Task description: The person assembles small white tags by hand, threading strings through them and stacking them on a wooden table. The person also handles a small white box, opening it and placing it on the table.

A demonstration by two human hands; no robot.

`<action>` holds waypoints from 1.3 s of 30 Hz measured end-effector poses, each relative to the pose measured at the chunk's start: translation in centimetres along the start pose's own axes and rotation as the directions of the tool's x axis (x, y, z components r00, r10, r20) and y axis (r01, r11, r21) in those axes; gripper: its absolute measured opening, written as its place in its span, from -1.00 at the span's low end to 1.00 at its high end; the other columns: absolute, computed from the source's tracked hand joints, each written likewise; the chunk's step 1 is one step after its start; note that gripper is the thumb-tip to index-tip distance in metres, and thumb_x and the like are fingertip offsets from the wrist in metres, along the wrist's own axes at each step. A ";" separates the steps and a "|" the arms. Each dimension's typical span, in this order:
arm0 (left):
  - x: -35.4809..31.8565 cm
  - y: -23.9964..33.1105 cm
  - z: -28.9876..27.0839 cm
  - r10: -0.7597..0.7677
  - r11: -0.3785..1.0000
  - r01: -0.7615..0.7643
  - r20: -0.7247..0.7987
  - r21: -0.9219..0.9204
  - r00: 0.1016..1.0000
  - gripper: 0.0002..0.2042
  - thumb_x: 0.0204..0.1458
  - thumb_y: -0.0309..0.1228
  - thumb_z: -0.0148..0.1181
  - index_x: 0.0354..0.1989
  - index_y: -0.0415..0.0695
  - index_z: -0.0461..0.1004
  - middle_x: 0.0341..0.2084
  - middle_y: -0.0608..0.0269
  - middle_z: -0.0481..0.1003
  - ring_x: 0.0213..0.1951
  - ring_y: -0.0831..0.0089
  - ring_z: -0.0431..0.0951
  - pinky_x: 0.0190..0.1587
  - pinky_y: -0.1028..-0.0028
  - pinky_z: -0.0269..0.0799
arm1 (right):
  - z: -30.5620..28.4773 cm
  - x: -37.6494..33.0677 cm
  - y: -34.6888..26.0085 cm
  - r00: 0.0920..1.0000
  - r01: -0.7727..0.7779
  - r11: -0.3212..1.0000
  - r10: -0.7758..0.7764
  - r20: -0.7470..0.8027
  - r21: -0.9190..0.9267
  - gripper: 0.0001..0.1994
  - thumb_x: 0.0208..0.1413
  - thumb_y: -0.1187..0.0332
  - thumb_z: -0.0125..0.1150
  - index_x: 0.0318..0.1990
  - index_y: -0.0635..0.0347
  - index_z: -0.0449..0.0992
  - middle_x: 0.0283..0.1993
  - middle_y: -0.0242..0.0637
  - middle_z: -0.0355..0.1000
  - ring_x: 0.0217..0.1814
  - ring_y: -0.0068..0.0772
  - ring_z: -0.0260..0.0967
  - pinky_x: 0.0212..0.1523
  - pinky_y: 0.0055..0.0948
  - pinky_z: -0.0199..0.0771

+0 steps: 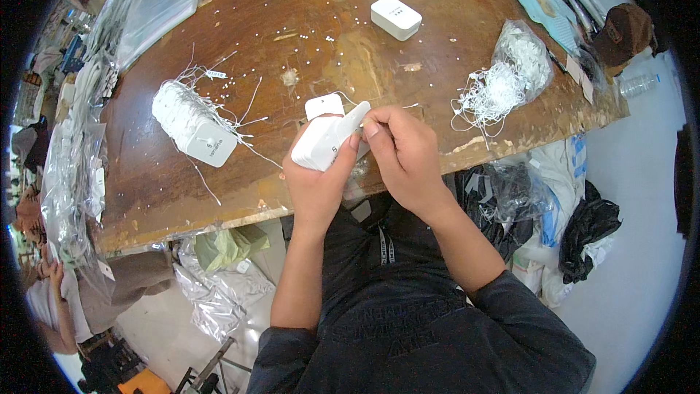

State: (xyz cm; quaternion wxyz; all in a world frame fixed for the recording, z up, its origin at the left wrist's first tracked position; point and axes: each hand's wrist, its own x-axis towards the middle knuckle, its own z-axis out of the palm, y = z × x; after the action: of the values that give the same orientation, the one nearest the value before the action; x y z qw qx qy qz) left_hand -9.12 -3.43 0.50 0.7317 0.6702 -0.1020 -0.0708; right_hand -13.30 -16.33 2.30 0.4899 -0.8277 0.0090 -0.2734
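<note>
My left hand is wrapped round a thick stack of white hang tags above the table's near edge. The top tag is bent up from the stack, against my left thumb. My right hand meets it there, thumb and forefinger pinched together; what lies between them is too small to make out. A thin white string shows beyond the right fingers. Just past the stack lies a single white tag. To the left, a fanned pile of strung white tags rests on the table.
A clear bag spilling white strings lies at the right. Farther back stands a white box, with small white beads scattered across the worn wooden table. Plastic-wrapped packs line the left edge. Bags hang or lie below the right side.
</note>
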 end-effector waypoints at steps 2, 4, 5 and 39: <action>0.0 -0.1 0.1 0.013 1.000 -0.013 -0.003 -0.025 1.000 -0.72 0.03 -0.57 0.28 -0.06 -0.29 0.49 -0.26 0.27 0.57 -0.25 0.61 0.54 -0.19 0.56 0.47 | 0.1 0.1 0.0 1.000 0.020 1.000 -0.021 -0.006 -0.009 -0.92 0.17 0.46 0.12 -0.28 0.30 0.41 -0.40 -0.08 0.42 -0.42 -0.12 0.43 -0.38 -0.30 0.40; -0.1 -0.1 0.1 0.013 0.999 -0.013 -0.006 -0.044 1.000 -0.73 0.03 -0.57 0.28 -0.07 -0.29 0.49 -0.26 0.27 0.57 -0.25 0.61 0.53 -0.20 0.56 0.47 | 0.2 0.2 -0.1 1.000 0.004 1.000 -0.004 -0.027 0.022 -0.94 0.17 0.50 0.12 -0.29 0.33 0.44 -0.45 -0.18 0.41 -0.48 -0.36 0.37 -0.44 -0.43 0.35; -0.1 -0.2 0.1 0.010 0.999 -0.010 -0.005 -0.050 1.000 -0.73 0.03 -0.57 0.28 -0.07 -0.29 0.49 -0.26 0.27 0.57 -0.25 0.61 0.53 -0.20 0.57 0.47 | 0.3 0.2 -0.1 0.999 -0.008 0.999 0.010 -0.036 0.047 -0.94 0.17 0.52 0.12 -0.29 0.35 0.46 -0.47 -0.23 0.40 -0.51 -0.49 0.35 -0.47 -0.49 0.33; -0.3 -0.3 0.7 0.634 0.528 -0.538 0.117 0.658 0.764 -0.68 -0.26 -0.58 0.31 -0.24 -0.04 0.57 -0.29 0.21 0.51 -0.24 0.23 0.54 -0.21 0.35 0.41 | -1.7 1.0 0.3 0.937 -0.324 0.901 0.264 0.227 0.289 -0.82 0.26 0.37 0.07 -0.25 0.33 0.49 -0.50 -0.36 0.39 -0.40 -0.56 0.34 -0.36 -0.45 0.34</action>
State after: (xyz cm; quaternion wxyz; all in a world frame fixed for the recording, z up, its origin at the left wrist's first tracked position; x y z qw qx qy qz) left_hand -9.60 -4.10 0.27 0.4332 0.8112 -0.2890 0.2661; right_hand -13.19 -18.12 3.13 0.6526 -0.7473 0.0446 -0.1169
